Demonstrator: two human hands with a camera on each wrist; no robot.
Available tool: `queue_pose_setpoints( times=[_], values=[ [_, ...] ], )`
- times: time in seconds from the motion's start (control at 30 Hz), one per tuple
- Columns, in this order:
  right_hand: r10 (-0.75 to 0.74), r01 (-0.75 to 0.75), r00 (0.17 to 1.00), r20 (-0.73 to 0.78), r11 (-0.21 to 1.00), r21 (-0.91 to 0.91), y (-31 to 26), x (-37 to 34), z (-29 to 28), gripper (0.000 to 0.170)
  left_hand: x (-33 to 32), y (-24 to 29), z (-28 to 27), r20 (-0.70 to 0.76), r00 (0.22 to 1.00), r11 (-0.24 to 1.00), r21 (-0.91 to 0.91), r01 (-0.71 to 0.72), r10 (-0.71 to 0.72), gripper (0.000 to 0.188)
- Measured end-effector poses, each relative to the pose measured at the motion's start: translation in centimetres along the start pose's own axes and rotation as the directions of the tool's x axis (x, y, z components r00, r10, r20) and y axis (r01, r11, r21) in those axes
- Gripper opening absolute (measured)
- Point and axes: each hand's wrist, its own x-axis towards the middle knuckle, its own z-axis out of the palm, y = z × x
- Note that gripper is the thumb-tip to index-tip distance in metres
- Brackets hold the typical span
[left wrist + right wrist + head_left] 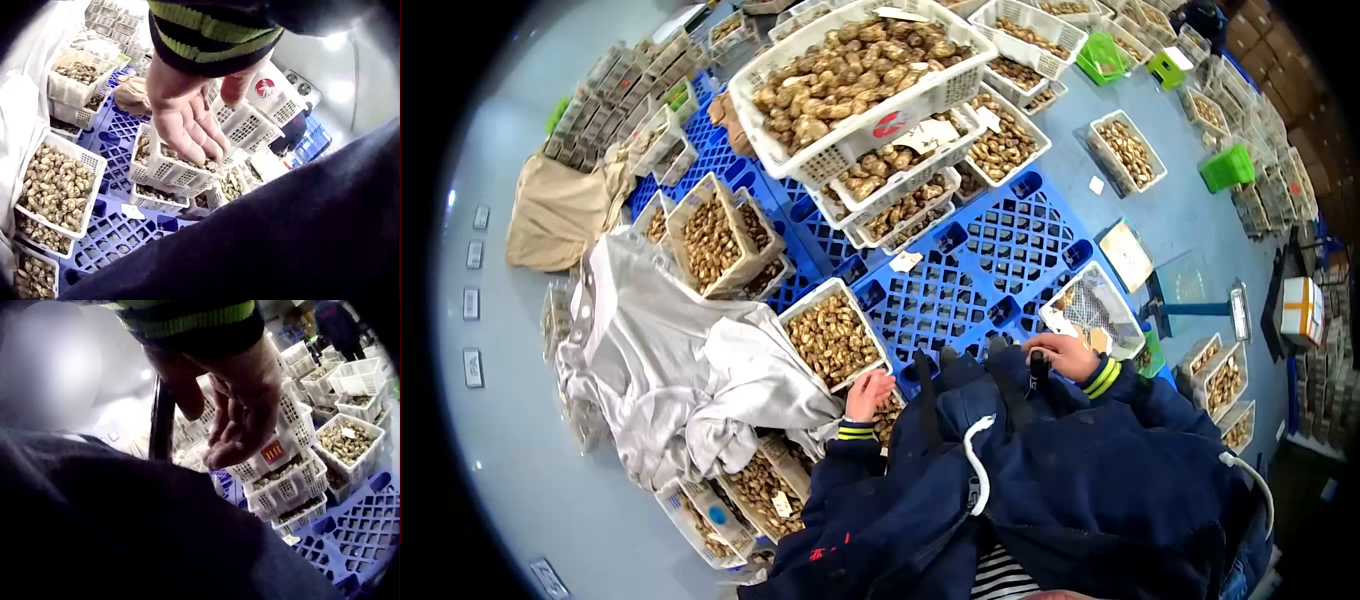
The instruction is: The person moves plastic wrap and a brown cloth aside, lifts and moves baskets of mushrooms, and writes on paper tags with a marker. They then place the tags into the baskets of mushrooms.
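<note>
My left hand [868, 395] hangs with loosely bent fingers and nothing in its grasp. In the head view it is nearest a white plastic crate [785, 318] of brown, bulb-like pieces [832, 338]. In the left wrist view the same hand [187, 119] overlaps crates standing farther off. My right hand [1063, 354] is held in front of the body, beside a white mesh crate [1135, 345] with cardboard scraps inside. Loosely curled fingers show on this hand [240, 409] in the right wrist view, with no object in them. A dark strap [162, 419] passes close by.
A blue slatted pallet [940, 300] lies ahead, bearing a tall stack of filled crates [960, 85]. Pale grey cloth [670, 350] drapes over crates on the left. A platform scale [1200, 308] stands at right. More crates and a green stool [1168, 68] are farther back.
</note>
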Motion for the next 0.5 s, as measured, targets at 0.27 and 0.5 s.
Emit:
queue_pose_setpoints(
  times=[0.27,0.5],
  values=[
    [-0.046,0.060,0.980,0.195,0.996,-0.064,-3.1,-3.1,-4.7,0.032,6.5,6.9,9.6,0.155,0.987,0.988,0.138,-0.065,0.044,0.029],
    [-0.062,0.027,0.983,0.173,0.980,0.197,-1.0,-1.8,-9.3,0.050,9.0,10.3,16.5,0.207,0.974,0.964,0.264,0.032,-0.089,0.030]
  ],
)
